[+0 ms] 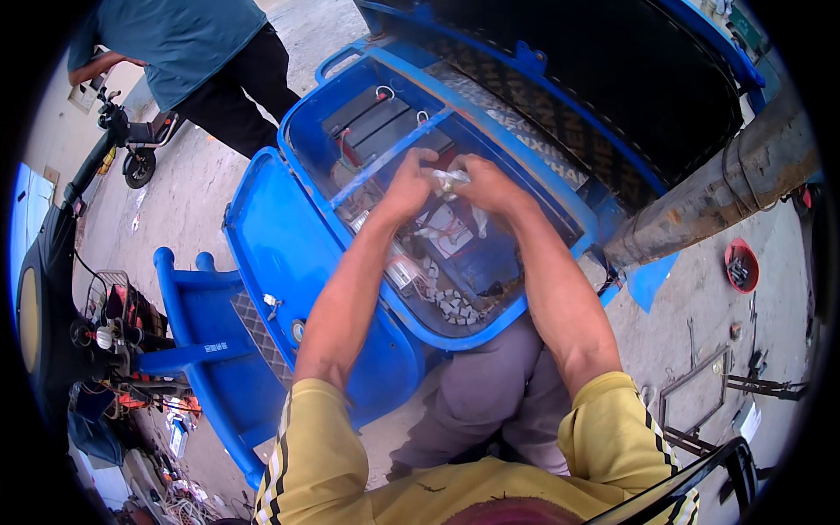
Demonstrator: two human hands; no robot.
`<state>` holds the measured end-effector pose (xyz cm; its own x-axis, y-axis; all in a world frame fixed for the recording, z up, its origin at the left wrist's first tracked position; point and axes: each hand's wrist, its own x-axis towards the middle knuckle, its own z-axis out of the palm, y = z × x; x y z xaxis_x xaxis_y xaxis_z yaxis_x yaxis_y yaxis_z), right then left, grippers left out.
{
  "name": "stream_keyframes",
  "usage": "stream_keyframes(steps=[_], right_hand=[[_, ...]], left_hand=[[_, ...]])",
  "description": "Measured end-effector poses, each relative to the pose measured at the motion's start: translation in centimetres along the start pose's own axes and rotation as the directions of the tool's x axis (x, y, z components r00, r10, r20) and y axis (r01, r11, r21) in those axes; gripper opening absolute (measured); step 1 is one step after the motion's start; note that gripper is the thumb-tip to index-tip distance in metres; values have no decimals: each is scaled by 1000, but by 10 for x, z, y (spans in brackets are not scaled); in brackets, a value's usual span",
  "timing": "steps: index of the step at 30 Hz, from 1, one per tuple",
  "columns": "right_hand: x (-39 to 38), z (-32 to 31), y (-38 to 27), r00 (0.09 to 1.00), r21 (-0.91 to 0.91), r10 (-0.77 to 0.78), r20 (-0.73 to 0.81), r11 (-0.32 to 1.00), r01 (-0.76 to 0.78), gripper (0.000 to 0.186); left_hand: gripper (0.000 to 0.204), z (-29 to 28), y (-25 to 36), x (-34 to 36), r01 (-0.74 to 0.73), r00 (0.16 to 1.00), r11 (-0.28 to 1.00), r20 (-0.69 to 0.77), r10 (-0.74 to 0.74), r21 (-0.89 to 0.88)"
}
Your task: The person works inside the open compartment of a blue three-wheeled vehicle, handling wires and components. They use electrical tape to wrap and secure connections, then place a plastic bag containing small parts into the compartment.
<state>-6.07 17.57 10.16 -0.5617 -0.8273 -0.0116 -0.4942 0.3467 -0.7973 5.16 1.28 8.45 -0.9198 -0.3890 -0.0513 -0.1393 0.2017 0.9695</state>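
Both my arms reach into an open blue metal compartment of a vehicle. My left hand and my right hand meet over its middle, fingers closed around a small piece of crumpled, clear plastic wrapping. What the wrapping contains, if anything, I cannot make out. Below my hands lie a pale box-like part with thin wires, and a strip of grey connector blocks near the compartment's near end. Beyond a blue crossbar sit dark batteries with cables.
The compartment's blue lid hangs open on the left. A rusty pole stands close on the right, with a red bowl on the ground past it. A person in a teal shirt stands at the upper left, near a parked scooter.
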Motion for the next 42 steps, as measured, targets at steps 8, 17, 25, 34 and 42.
stream_keyframes(steps=[8,17,25,34,42], right_hand=[[-7,-14,-24,982,240,31,188,968,-77,39],[-2,-11,-13,962,463,188,197,847,-260,32],[2,-8,-15,955,532,212,210,795,-293,37],[17,13,-4,963,-103,53,-265,991,-82,34],[54,38,12,960,-445,-187,-208,892,78,28]], left_hand=[[49,-14,9,4,316,949,799,184,-257,-511],[58,5,59,-30,99,975,804,-219,39,586],[42,5,25,-31,25,991,849,-127,50,527],[38,-11,23,-34,84,974,982,196,-117,171],[39,-20,38,-75,-17,962,905,254,-101,426]])
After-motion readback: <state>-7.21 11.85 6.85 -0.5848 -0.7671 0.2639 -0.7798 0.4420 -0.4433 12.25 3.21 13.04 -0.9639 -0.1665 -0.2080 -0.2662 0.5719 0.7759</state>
